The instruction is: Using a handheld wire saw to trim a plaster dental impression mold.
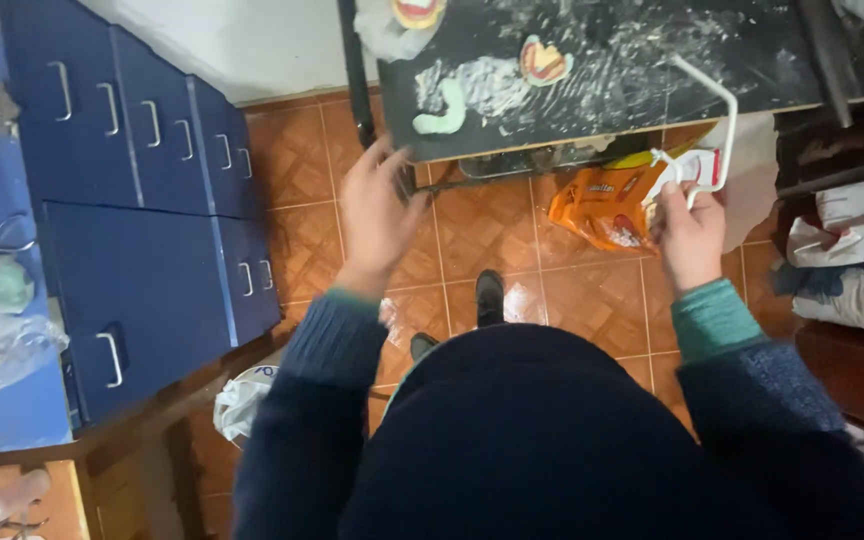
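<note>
nearest the camera is a dark blue sweater with green cuffs, and below it one black shoe (489, 296) on the orange tiled floor (487, 225). the left hand (376, 214) is spread wide, fingers splayed, holding nothing, its fingertips just at the front edge of the black table (612, 75) (whether they touch it is hard to tell, the hand is blurred). the right hand (690, 236) is closed around a white metal frame tool (704, 135), gripping its lower end; the tool is thin, white, and curves up and over the table's edge in one long bent arm. just beside that hand lies one orange plastic bag (597, 205) on the floor under the table. further off, on the dusty table, sit two pink-and-yellow dental models (543, 61) and one pale green curved piece (445, 113). blue drawers (142, 200) stand to the left.
</note>
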